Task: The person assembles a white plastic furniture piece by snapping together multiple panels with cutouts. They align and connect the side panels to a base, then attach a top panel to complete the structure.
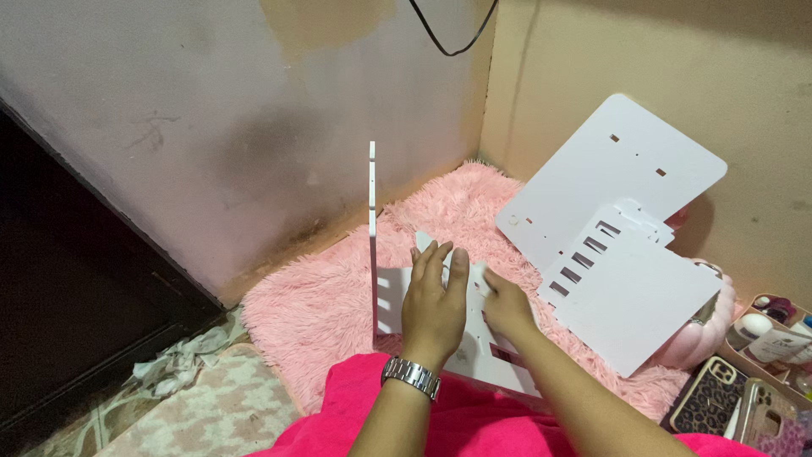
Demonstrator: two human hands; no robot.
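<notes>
My left hand (pixel 433 303), with a metal watch on its wrist, lies flat with fingers together on a white slotted board (pixel 486 355) that rests over my lap. Beside it, my right hand (pixel 506 306) presses on the same board, fingers curled at its far edge. An upright white panel (pixel 372 237) stands edge-on just left of my left hand, joined to the flat board at its base. Both sit on a fluffy pink rug (pixel 338 288).
Several more white slotted panels (pixel 626 220) lean against the beige wall at right. A pink round object (pixel 702 334), phones in patterned cases (pixel 719 393) and a box of bottles (pixel 774 334) lie at the lower right. A dark doorway is at left.
</notes>
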